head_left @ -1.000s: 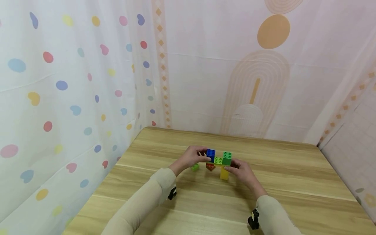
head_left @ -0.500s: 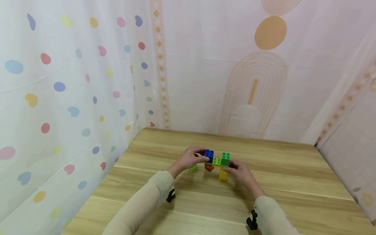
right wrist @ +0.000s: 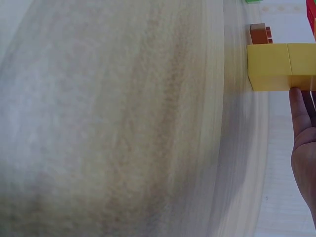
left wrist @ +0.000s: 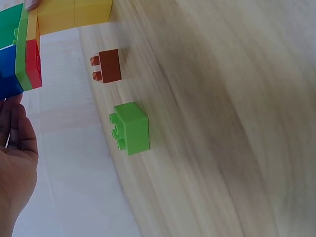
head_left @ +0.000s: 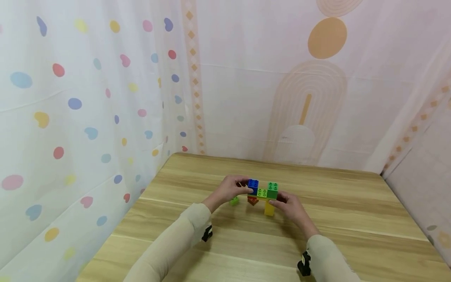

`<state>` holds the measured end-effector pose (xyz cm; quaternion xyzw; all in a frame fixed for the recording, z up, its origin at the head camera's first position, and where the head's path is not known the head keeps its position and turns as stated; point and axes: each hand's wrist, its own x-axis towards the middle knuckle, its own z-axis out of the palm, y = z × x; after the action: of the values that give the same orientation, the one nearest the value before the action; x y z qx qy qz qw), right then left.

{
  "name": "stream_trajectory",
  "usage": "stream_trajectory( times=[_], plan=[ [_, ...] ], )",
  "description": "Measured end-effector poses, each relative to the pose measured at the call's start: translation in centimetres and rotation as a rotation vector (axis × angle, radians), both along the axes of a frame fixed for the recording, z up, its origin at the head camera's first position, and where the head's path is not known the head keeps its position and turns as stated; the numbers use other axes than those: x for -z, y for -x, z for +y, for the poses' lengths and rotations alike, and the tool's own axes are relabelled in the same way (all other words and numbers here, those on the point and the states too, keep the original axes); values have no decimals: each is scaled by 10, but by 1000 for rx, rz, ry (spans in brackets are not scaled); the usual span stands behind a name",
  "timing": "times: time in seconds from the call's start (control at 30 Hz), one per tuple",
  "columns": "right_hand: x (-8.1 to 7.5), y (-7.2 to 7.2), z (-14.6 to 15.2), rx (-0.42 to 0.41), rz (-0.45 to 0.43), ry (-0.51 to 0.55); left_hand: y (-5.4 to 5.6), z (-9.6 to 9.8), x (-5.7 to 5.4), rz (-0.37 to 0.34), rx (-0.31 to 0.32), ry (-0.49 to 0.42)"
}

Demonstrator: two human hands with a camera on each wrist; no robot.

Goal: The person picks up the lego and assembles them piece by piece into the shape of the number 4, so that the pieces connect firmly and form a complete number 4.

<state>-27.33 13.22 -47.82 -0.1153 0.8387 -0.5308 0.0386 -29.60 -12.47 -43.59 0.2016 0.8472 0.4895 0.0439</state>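
Observation:
A toy building-brick structure stands on the table. Its yellow brick column (head_left: 269, 208) carries a lime-green brick (head_left: 262, 192), with a green brick (head_left: 272, 190) on the right end and a blue brick (head_left: 253, 187) on the left. A red brick (left wrist: 33, 64) sits under the left end, off the table. My left hand (head_left: 230, 188) pinches the blue brick, thumb in front. My right hand (head_left: 290, 205) holds the right end, thumb near the top of the column under the green brick. In the right wrist view its fingers touch the yellow bricks. Its far fingers are partly hidden.
On the wooden table (head_left: 239, 243), a loose lime-green brick (left wrist: 132, 129) and a reddish-brown brick (left wrist: 110, 66) lie behind and left of the column. Patterned curtains (head_left: 232, 102) hang along the table's back and left sides.
Both hands keep their hold on the brick structure with hardly any movement. The head view shifts slightly and returns.

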Motion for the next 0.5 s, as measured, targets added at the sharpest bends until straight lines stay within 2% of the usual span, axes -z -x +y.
stream_trajectory(
  times=[0.3, 0.5],
  plan=[
    [0, 0, 1, -3, -7, 19, -2, 1, 5, 4, -22, -24],
    [1, 0, 0, -2, -9, 28, 0, 1, 3, 37, -20, 18]
  ],
)
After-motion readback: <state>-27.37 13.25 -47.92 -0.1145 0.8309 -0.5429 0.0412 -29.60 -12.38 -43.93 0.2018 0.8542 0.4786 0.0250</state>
